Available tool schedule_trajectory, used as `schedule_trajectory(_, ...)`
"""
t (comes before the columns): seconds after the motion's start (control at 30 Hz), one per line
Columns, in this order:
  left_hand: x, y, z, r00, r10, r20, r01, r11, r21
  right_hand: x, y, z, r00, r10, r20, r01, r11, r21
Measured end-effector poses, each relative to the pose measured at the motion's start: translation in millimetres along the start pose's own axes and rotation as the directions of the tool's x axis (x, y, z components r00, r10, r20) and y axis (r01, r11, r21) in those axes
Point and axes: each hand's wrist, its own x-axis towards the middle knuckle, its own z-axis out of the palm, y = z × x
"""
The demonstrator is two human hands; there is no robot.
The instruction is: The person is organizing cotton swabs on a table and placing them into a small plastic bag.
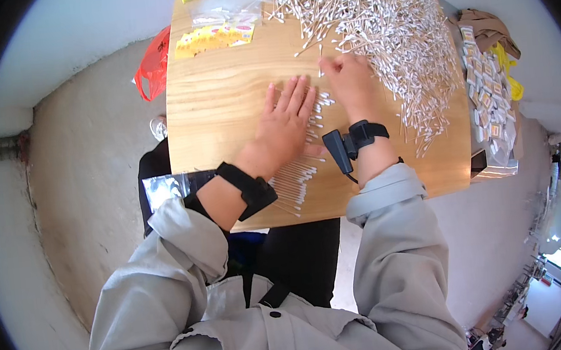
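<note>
From the head camera, looking down, a wooden desk (pixel 219 100) sits in front of the person. A very big pile of white cotton swabs (pixel 381 23) covers the far right corner of the desk and runs down along its right edge.

The left hand (pixel 286 124) lies flat on the middle of the desk, palm down, with the fingers held close together and pointing to the far edge. It presses on a neat row of swabs (pixel 297 177) that reaches from under the hand back to the near edge of the desk. A black strap goes round this wrist.

The right hand (pixel 351 80) is just beside the left one, at the near edge of the big pile. Its fingers are bent down onto the loose swabs there. You cannot tell if it is pinching any. This wrist has a black strap too, with a small black box (pixel 337 150) on it.

Yellow packets (pixel 213 38) and clear bags lie at the far left corner. A red plastic bag (pixel 154 66) hangs past the left edge. Small wrapped packs (pixel 486 98) are heaped just off the right edge
</note>
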Motion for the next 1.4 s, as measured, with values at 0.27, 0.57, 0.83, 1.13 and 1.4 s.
schedule_trajectory(0.27, -5, -6, 4, 0.999, 0.032, -0.039, -0.035, 0.997, -0.069, -4, 22, 22, 0.99, -0.122, -0.073, 0.138, 0.943, 0.303)
schedule_trajectory(0.57, -9, -21, 5, 0.983, -0.034, -0.179, -0.003, 0.979, -0.204, -36, 22, 14, 0.999, -0.028, -0.024, 0.037, 0.79, 0.612)
schedule_trajectory(0.83, 13, -21, 5, 0.994, 0.055, -0.09, -0.063, 0.994, -0.092, -54, 6, 43, 0.987, 0.085, -0.138, 0.058, 0.608, 0.792)
schedule_trajectory(1.13, 5, -25, -7, 0.992, -0.117, -0.051, 0.112, 0.99, -0.091, -45, 11, 43, 0.998, 0.057, 0.036, -0.047, 0.213, 0.976)
schedule_trajectory(1.4, 3, -19, 8, 0.998, -0.025, -0.058, 0.015, 0.986, -0.164, -51, -11, 56, 1.0, 0.0, -0.019, 0.018, 0.236, 0.972)
